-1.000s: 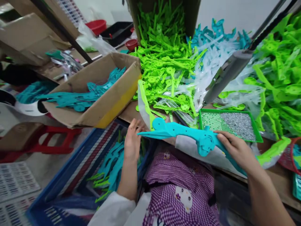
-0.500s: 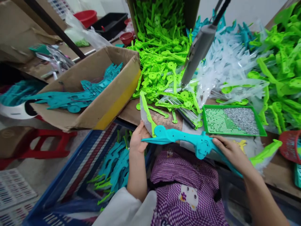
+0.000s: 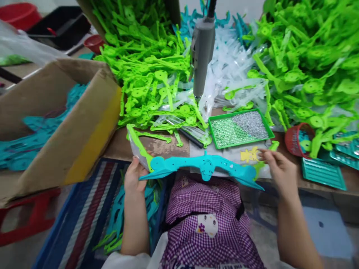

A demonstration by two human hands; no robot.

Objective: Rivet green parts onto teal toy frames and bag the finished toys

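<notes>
A long turquoise plastic part (image 3: 185,161) lies level at the table's front edge, above my lap. Its left end is held by my left hand (image 3: 136,175), which also touches a green arm with a clear piece (image 3: 138,145). My right hand (image 3: 280,170) is beside the right end, its fingers pinched near the green arm (image 3: 260,164) there; what they hold, if anything, is too small to make out. A grey electric screwdriver (image 3: 202,56) hangs above the table. Behind the part sits a green tray (image 3: 241,127) of small metal screws.
Green parts (image 3: 146,67) are heaped behind, with clear plastic pieces (image 3: 230,56) between the piles. A cardboard box (image 3: 92,134) of turquoise parts is at left. A red basket (image 3: 294,140) stands at right. Below left is a blue crate (image 3: 67,209) with finished-looking pieces.
My right hand has left the middle of the turquoise part and moved out beyond its right end. The part now lies more level, and the view has swung right.
</notes>
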